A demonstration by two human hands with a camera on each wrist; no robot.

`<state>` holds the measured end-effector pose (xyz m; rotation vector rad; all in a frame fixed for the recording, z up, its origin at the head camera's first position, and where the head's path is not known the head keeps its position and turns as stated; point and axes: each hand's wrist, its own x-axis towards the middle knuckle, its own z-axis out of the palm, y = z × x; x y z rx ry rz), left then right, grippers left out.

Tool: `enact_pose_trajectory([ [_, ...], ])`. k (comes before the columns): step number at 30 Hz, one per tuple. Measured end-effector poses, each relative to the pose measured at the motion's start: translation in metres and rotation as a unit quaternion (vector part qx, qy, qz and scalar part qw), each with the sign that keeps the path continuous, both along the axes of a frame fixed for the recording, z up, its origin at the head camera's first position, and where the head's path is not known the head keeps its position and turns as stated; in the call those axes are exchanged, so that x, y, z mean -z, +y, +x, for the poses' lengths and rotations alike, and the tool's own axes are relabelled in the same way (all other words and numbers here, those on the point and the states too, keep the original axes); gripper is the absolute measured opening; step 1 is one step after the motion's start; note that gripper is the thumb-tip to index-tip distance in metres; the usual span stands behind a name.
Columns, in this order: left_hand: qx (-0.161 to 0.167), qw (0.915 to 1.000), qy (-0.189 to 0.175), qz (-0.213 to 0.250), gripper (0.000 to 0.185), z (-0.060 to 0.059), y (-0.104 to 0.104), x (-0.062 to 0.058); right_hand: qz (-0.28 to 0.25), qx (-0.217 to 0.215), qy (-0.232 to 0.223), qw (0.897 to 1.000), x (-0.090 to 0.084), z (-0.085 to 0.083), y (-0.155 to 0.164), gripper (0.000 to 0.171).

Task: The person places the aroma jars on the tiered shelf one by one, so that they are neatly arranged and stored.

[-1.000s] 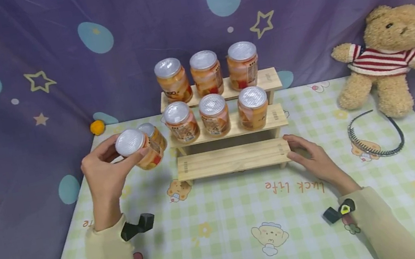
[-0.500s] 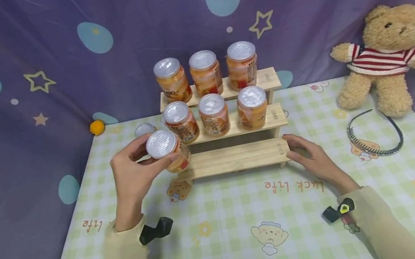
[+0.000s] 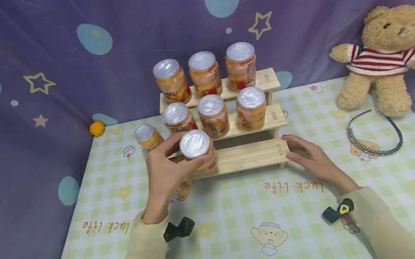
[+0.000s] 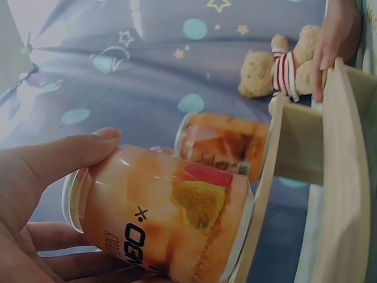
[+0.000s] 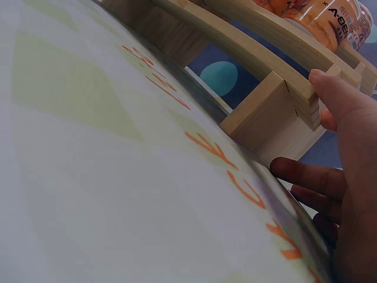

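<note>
My left hand (image 3: 166, 165) grips a clear jar (image 3: 196, 144) of orange contents with a silver lid, fingers and thumb round its upper side. It holds the jar slightly tilted at the left part of the bottom step (image 3: 248, 155) of a wooden tiered stand; whether its base touches the wood I cannot tell. In the left wrist view, the jar (image 4: 159, 215) shows black lettering and a fruit picture. My right hand (image 3: 311, 158) touches the right end of that step with thumb and fingertips; in the right wrist view, its other fingers (image 5: 315, 177) extend below the board.
Three similar jars (image 3: 205, 73) stand on the top step and three jars (image 3: 252, 109) on the middle one. Another jar (image 3: 147, 136) stands on the tablecloth left of the stand. A teddy bear (image 3: 391, 55), a black headband (image 3: 378, 150) and an orange pompom (image 3: 97, 128) lie around.
My left hand has carried the jar rightward from left of the stand to the bottom step, bringing the jar more upright. The jar on the cloth is uncovered again. My right hand stays put.
</note>
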<state>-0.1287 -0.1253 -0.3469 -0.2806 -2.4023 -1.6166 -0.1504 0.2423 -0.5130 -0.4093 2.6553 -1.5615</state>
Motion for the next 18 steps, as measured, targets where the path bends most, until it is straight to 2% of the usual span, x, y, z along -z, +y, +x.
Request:
enact_pose_trajectory([
  [6, 0.012, 0.9998, -0.017, 0.000, 0.062, -0.002, 0.018, 0.008, 0.004, 0.001, 0.002, 1.000, 0.002, -0.001, 0.001, 0.053],
  [12, 0.023, 0.9996, -0.004, -0.017, 0.061, -0.006, 0.036, 0.018, 0.001, -0.001, 0.004, 1.000, 0.001, 0.000, 0.000, 0.053],
  [18, 0.031, 0.9989, -0.013, -0.033, 0.062, -0.010, 0.055, 0.029, 0.000, -0.001, 0.005, 1.000, 0.001, 0.000, 0.000, 0.053],
])
